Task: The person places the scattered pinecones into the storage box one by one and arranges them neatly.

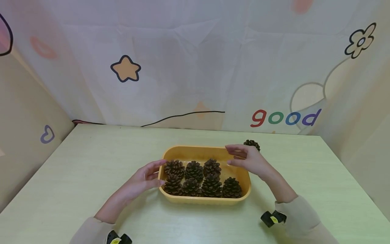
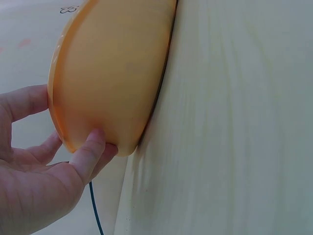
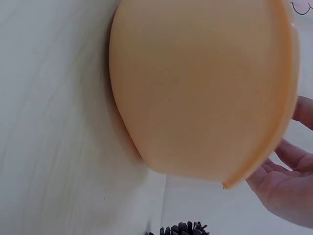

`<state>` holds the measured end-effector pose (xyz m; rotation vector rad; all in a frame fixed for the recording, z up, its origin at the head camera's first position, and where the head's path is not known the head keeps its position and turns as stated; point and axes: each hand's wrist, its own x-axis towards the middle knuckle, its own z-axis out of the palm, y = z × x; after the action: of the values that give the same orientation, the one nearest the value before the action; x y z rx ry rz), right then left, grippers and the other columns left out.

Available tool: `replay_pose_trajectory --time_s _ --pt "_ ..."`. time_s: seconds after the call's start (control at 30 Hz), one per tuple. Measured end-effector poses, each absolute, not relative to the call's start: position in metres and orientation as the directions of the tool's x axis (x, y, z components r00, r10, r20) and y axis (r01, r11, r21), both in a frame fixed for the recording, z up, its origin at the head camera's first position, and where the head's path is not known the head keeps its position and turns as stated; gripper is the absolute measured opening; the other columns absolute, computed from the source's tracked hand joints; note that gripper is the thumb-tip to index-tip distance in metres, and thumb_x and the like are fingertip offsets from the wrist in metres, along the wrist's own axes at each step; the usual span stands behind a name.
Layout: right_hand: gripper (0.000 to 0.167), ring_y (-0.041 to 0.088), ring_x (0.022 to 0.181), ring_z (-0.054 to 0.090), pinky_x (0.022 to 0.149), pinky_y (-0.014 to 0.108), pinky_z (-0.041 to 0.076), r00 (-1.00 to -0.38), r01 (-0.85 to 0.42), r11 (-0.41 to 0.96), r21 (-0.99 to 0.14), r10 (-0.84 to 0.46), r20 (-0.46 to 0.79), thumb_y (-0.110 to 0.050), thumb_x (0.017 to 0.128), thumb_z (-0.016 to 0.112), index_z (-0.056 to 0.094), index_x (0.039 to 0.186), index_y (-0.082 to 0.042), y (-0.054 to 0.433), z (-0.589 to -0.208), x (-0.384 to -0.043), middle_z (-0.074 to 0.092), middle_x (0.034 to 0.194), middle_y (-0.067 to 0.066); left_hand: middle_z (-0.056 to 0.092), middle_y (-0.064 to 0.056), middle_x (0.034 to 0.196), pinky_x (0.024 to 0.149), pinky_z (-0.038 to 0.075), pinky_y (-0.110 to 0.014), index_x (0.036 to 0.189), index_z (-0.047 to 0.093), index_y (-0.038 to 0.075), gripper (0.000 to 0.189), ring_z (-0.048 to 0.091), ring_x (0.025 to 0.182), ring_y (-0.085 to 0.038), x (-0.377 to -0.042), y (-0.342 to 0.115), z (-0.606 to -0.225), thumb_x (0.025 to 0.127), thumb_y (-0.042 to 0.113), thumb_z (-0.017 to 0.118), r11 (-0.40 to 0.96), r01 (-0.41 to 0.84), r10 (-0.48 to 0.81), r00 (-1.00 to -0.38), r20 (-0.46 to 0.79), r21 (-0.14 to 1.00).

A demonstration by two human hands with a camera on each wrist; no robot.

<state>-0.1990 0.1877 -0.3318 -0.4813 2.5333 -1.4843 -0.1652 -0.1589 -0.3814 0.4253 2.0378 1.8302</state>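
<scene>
A yellow plastic basin (image 1: 210,200) rests on the table, with several brown pine cones (image 1: 211,185) standing in it, mostly in two rows. My left hand (image 1: 149,176) holds the basin's left end. In the left wrist view, that hand's fingers (image 2: 93,149) touch the rim and outer wall. Over the basin's back right corner is my right hand (image 1: 250,161), its fingers spread apart with nothing between them. The right wrist view shows this hand (image 3: 291,178) beyond the basin's rim, partly hidden by it. Another pine cone (image 1: 252,144) sits on the table behind the right hand, partly covered by it.
The pale wooden table (image 1: 100,159) extends on both sides of the basin. A printed cloth (image 1: 182,67) hangs along its back edge, with more cloth at the left and right. A thin dark cord (image 2: 94,208) shows below the left hand in the left wrist view.
</scene>
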Motion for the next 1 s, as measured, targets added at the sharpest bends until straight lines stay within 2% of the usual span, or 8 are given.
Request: replay_pose_trajectory --time_s 0.47,0.63,1.0 --pt "0.055 0.036 0.119 0.046 0.088 0.032 0.047 -0.961 -0.153 0.453 -0.878 -0.273 0.027 -0.015 0.082 0.067 0.045 0.13 0.002 0.214 -0.324 -0.202 0.049 0.129 0.021 0.025 -0.024 0.144 0.097 0.04 -0.04 0.14 0.03 0.004 0.067 0.033 0.127 -0.041 -0.165 -0.158 -0.381 0.082 0.007 0.063 0.122 -0.019 0.452 -0.889 -0.073 0.992" --pt "0.055 0.037 0.116 0.048 0.087 0.03 0.048 -0.969 -0.161 0.491 -0.856 -0.242 0.043 -0.016 0.084 0.065 0.044 0.131 0.002 0.223 -0.323 -0.203 0.049 0.129 0.022 0.025 -0.024 0.144 0.098 0.039 -0.041 0.14 0.03 0.005 0.067 0.034 0.127 -0.041 -0.165 -0.159 -0.382 0.082 0.008 0.063 0.125 -0.014 0.453 -0.889 -0.07 0.992" --pt "0.057 0.038 0.122 0.042 0.095 0.048 0.038 -0.984 -0.123 0.541 -0.832 -0.173 0.033 -0.015 0.086 0.063 0.04 0.135 0.002 0.243 -0.327 -0.208 0.043 0.133 0.025 0.025 -0.024 0.144 0.098 0.038 -0.042 0.14 0.03 0.004 0.066 0.033 0.127 -0.041 -0.165 -0.158 -0.381 0.083 0.008 0.063 0.125 -0.012 0.455 -0.888 -0.068 0.992"
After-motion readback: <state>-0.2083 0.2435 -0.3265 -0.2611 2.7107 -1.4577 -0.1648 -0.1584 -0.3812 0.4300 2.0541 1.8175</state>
